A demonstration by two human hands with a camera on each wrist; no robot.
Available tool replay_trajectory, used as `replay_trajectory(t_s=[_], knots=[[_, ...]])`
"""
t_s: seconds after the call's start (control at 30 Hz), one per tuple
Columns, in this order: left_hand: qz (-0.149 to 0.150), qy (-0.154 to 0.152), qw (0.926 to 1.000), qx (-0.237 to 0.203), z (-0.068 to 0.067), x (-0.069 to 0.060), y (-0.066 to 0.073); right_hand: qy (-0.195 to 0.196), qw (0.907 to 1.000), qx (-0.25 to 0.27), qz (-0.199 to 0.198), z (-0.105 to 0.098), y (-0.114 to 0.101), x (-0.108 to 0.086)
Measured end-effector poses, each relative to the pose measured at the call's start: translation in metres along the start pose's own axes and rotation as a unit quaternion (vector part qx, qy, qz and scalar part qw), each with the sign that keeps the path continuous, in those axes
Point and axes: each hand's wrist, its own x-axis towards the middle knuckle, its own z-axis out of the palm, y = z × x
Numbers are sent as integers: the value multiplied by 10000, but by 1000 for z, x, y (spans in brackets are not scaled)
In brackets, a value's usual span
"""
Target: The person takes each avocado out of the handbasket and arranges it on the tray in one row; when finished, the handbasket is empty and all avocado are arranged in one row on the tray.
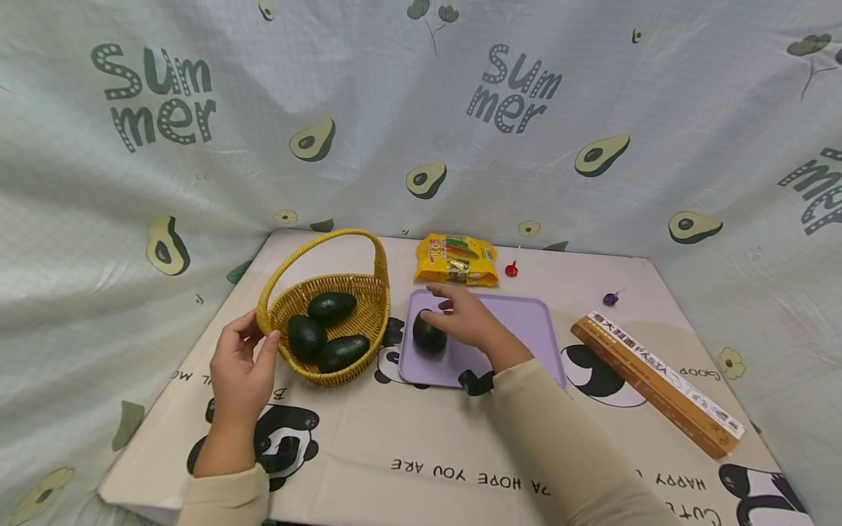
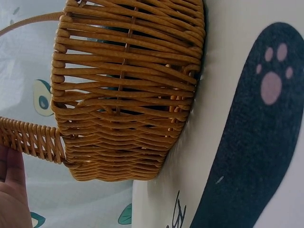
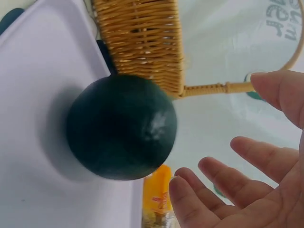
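Note:
A yellow wicker basket at the left of the table holds several dark green avocados. The left hand touches the base of its handle; in the left wrist view, fingers lie against the woven handle. One avocado rests on the left part of a lilac tray. Over it hovers the right hand, fingers spread. The right wrist view shows that hand beside the avocado, with a gap between them.
Behind the tray lie a yellow snack packet and a red lollipop. A purple lollipop and a long brown pasta box lie to the right. A printed curtain hangs behind the table.

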Motion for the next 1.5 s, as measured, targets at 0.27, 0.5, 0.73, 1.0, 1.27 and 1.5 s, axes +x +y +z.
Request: replay_trajectory(t_s=[0.27,0.5,0.73,1.0,1.27,1.5], knots=[[22,-36,10000,-48,-1,1,0,167,9994,268,-137,-7,-19,-7],[56,-81,9999,-92,-1,3,2,130,9982,327,-484,-10,-38,-8],[104,-71,9998,-134,0,5,1,89,9966,126,-812,-11,-50,2],[91,-62,9997,-209,2,6,1,-349,9957,-64,-853,-6,-58,22],[25,-118,9996,-262,4,4,-1,-800,9927,-18,-906,3,-63,37],[-29,-91,9998,-148,-2,2,-1,-1053,9885,-209,-1064,14,-76,49]])
